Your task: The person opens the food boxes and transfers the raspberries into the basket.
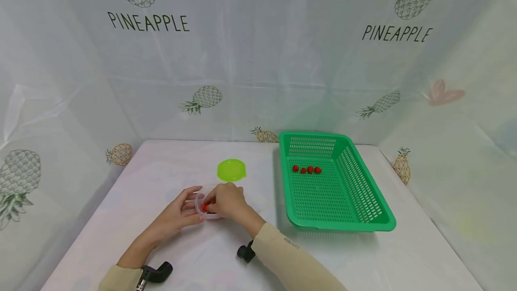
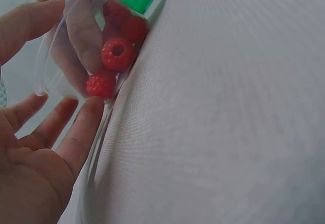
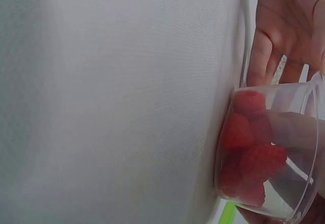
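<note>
A clear plastic cup (image 3: 289, 99) with several red raspberries (image 2: 118, 54) at its bottom stands on the table in front of me. My left hand (image 1: 175, 213) steadies it from the left, thumb and fingers spread around its wall and rim. From the right, my right hand (image 1: 229, 201) reaches down inside, its fingertips pinching at a raspberry (image 1: 205, 207) near the left wall. Through the clear side, the left wrist view shows those fingertips low among the fruit. Part of the cup is hidden beneath the right hand in the head view.
Just behind the cup lies a flat lime-green lid (image 1: 231, 170). A green slotted basket (image 1: 341, 227) stands to the right, several raspberries (image 1: 310, 169) in a row near its back. A pineapple-print sheet (image 1: 250, 57) hangs behind the white-covered table (image 1: 194, 264).
</note>
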### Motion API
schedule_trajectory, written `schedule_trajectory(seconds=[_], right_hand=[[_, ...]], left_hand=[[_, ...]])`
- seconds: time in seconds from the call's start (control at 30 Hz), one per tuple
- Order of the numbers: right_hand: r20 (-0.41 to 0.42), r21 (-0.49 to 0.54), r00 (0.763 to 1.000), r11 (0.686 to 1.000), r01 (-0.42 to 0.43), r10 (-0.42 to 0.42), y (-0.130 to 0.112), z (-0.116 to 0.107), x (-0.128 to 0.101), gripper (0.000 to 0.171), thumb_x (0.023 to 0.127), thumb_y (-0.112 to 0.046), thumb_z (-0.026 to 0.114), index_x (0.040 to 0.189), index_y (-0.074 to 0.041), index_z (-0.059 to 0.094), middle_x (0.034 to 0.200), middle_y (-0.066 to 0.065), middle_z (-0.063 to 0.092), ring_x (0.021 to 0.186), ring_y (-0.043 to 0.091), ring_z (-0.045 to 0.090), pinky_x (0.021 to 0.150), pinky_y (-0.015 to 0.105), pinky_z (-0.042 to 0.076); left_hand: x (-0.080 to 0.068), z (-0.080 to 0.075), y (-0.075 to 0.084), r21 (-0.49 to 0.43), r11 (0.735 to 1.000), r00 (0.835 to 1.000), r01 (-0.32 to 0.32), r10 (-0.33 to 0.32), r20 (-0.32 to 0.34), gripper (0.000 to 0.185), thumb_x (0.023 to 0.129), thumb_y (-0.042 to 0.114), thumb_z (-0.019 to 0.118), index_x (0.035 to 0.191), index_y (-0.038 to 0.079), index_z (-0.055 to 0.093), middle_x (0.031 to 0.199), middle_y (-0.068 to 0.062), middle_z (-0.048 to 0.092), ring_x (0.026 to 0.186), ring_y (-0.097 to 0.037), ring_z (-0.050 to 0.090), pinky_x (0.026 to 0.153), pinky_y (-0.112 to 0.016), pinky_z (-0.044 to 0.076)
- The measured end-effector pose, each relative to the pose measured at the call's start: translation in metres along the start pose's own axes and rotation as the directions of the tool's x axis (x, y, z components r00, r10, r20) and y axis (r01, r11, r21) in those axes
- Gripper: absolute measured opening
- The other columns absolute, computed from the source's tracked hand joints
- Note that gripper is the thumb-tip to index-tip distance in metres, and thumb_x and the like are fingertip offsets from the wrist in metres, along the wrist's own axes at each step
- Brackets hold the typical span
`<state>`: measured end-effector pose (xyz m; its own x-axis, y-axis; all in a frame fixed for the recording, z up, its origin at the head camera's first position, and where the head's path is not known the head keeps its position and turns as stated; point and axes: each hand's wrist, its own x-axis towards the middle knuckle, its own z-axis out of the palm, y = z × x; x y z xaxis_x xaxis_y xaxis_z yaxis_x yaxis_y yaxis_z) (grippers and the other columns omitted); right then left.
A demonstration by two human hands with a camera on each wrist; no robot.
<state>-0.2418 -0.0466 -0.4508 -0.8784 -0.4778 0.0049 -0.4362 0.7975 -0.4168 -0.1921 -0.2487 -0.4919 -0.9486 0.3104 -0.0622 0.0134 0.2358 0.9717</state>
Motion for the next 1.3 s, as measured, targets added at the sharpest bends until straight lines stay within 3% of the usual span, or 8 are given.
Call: schedule_trajectory(seconds=[0.33, 0.63, 1.0, 1.3], right_hand=[[-0.029, 0.093, 1.000, 0.996, 0.012, -0.009, 0.003, 0.000, 0.000, 0.006, 0.091, -0.021, 0.084, 0.092, -0.026, 0.087, 0.079, -0.019, 0.073, 0.084, 0.005, 0.056, 0.076, 0.035, 0.042], [0.000, 0.163, 0.999, 0.986, 0.045, -0.045, 0.011, 0.001, 0.002, 0.007, 0.094, -0.020, 0.081, 0.097, -0.023, 0.087, 0.080, -0.018, 0.075, 0.084, 0.002, 0.058, 0.078, 0.036, 0.040], [0.027, 0.019, 1.000, 1.000, -0.017, 0.016, 0.002, 0.001, 0.006, 0.004, 0.088, -0.034, 0.088, 0.091, -0.033, 0.087, 0.079, -0.023, 0.071, 0.086, 0.005, 0.059, 0.081, 0.042, 0.043], [0.002, 0.047, 1.000, 0.998, -0.029, 0.029, 0.000, 0.000, 0.000, 0.003, 0.092, -0.029, 0.085, 0.093, -0.031, 0.086, 0.086, -0.020, 0.074, 0.096, 0.012, 0.059, 0.080, 0.038, 0.042]], left_hand=[[0.000, -0.001, 0.001, 0.012, 1.000, 1.000, 0.001, -0.001, -0.002, 0.090, 0.093, 0.020, 0.084, 0.164, 0.015, 0.030, 0.157, -0.024, 0.042, 0.139, -0.041, 0.055, 0.101, -0.026, 0.054], [0.001, 0.000, 0.001, 0.026, 1.000, 1.000, 0.013, -0.013, -0.008, 0.088, 0.093, 0.022, 0.084, 0.164, 0.018, 0.032, 0.157, -0.022, 0.042, 0.139, -0.040, 0.055, 0.103, -0.029, 0.055], [0.001, -0.001, 0.000, 0.011, 1.000, 1.000, 0.003, -0.003, -0.009, 0.090, 0.093, 0.020, 0.084, 0.164, 0.015, 0.031, 0.157, -0.024, 0.042, 0.139, -0.041, 0.055, 0.101, -0.025, 0.054], [0.002, 0.000, -0.001, 0.011, 1.000, 1.000, 0.011, -0.011, -0.009, 0.090, 0.092, 0.020, 0.085, 0.164, 0.016, 0.030, 0.158, -0.023, 0.041, 0.139, -0.041, 0.054, 0.102, -0.026, 0.054]])
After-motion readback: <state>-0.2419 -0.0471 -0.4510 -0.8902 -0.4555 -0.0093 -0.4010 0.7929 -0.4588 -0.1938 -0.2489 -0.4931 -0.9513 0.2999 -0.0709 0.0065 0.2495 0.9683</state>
